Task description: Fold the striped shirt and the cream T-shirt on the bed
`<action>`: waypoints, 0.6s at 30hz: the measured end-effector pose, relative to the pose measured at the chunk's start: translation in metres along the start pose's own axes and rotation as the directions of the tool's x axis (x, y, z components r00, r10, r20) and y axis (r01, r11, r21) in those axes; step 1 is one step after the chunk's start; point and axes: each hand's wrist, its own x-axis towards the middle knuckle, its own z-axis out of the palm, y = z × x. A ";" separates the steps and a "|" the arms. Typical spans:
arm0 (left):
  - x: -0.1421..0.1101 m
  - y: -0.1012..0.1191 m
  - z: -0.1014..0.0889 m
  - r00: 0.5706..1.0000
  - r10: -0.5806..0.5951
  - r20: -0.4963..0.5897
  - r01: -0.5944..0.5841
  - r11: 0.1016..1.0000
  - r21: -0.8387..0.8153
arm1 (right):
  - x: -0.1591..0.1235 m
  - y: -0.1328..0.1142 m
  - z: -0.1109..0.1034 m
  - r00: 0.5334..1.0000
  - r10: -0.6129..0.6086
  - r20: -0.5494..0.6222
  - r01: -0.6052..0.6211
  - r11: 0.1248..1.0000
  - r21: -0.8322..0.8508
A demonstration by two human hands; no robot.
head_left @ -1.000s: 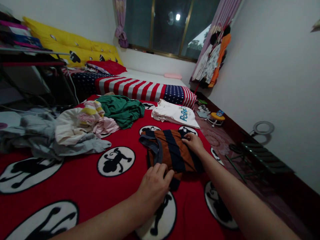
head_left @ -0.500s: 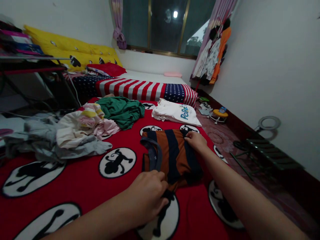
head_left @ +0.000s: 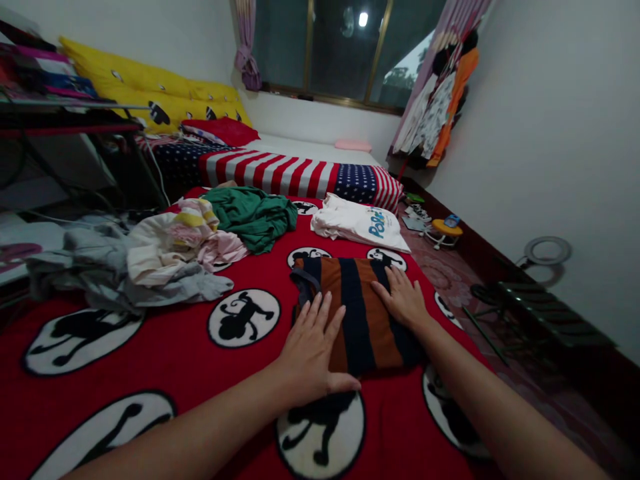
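A folded shirt (head_left: 357,313) with brown and dark navy stripes lies on the red bedspread (head_left: 165,347) printed with black monkey figures in white circles. My left hand (head_left: 311,350) rests flat on the shirt's near left part, fingers stretched out and apart. My right hand (head_left: 403,300) lies flat on its right side, fingers spread. Neither hand holds anything. Both forearms reach in from the bottom of the view.
A folded white shirt (head_left: 360,223) with blue lettering lies beyond the striped one. A green garment (head_left: 253,213) and a heap of pale and grey clothes (head_left: 150,260) lie to the left. A stars-and-stripes blanket (head_left: 300,177) lies further back. A folding stool (head_left: 540,310) stands on the floor at right.
Both hands were gripping the shirt's edges and folding it; now it lies folded flatter and both hands have opened and press flat on top.
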 end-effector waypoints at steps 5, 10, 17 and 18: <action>-0.001 0.005 -0.002 0.999 -0.031 -0.038 0.031 1.000 -0.001 | -0.018 -0.001 -0.009 0.998 0.003 -0.068 -0.006 0.999 -0.041; -0.001 0.005 -0.002 0.999 -0.037 -0.021 0.036 0.998 -0.045 | -0.044 -0.010 -0.021 0.992 -0.031 -0.125 0.071 0.942 0.327; -0.006 0.000 -0.013 0.980 -0.126 -0.153 0.089 0.968 -0.233 | -0.044 -0.030 -0.063 0.979 0.144 -0.143 -0.006 0.725 0.689; -0.005 -0.002 -0.014 0.968 -0.168 -0.184 0.115 0.956 -0.269 | -0.037 -0.034 -0.072 0.979 0.162 -0.125 -0.018 0.679 0.734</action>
